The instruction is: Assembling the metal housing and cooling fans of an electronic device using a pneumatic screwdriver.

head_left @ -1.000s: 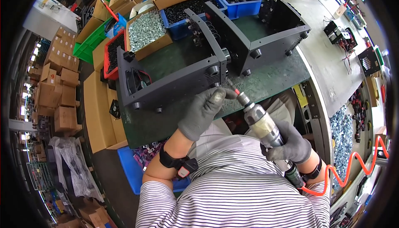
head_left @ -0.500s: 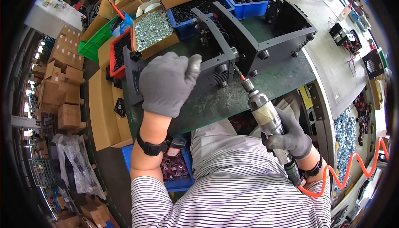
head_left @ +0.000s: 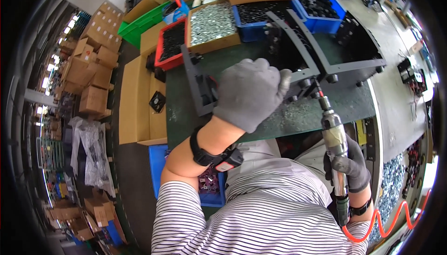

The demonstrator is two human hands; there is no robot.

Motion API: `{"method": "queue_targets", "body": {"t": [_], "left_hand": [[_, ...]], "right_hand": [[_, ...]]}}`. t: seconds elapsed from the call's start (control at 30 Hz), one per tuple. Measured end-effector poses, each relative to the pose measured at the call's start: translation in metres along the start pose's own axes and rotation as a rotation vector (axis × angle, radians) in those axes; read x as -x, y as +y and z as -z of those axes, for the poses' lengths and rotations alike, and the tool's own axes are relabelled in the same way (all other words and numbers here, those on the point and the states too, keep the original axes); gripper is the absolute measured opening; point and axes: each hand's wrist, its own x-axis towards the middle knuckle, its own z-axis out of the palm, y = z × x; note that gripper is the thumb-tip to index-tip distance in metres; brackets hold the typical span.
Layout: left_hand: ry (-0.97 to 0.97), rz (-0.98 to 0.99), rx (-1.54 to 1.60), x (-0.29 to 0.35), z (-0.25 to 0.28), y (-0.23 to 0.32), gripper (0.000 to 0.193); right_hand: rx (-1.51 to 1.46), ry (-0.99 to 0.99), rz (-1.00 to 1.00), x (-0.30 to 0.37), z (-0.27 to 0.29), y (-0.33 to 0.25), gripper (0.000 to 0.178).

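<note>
So we're partway along here, as far as we can judge. Two dark grey housings, the left housing (head_left: pixel 305 74) and the right housing (head_left: pixel 356 67), lean in side by side toward the right end of the green counter (head_left: pixel 263 131). Both have black round feet (head_left: pixel 332 78) on the walls facing us, so that bit looks done. Neither has a cover on top. We can't make out which screws are seated, so what's left on the fastening side is anyone's guess.

The inline power screwdriver (head_left: pixel 334 134) is on our side of the counter's near edge, pointing up and away, with a coiled orange hose (head_left: pixel 384 231) trailing off its back end. Its bit (head_left: pixel 320 90) sits by the left housing's near right corner; we can't tell if it actually touches.

Pose-wise, our right hand (head_left: pixel 355 169) is low and close to the body, gloved fingers wrapped around the screwdriver's barrel. Our left hand (head_left: pixel 251 92) reaches across the near edge, elbow bent, back of the glove toward us, thumb poking out to the right. Its fingers look curled, but the glove hides whether they're gripping the left housing's front wall, so we can't tell.
</note>
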Motion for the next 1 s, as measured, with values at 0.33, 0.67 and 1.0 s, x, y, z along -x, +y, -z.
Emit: {"method": "queue_targets", "body": {"t": [0.33, 0.67, 1.0], "left_hand": [[-0.106, -0.045, 0.821, 0.031, 0.015, 0.012, 0.017], [-0.888, 1.273, 2.3, 0.07, -0.082, 0.023, 0.024], [-0.656, 1.203, 2.253, 0.062, -0.074, 0.038, 0.026]], "right_hand": [[0.195, -0.165, 0.012, 0.003, 0.031, -0.003, 0.083], [0.219, -0.274, 0.01, 0.01, 0.046, 0.019, 0.071], [0.171, -0.35, -0.012, 0.0, 0.047, 0.032, 0.072]]}}
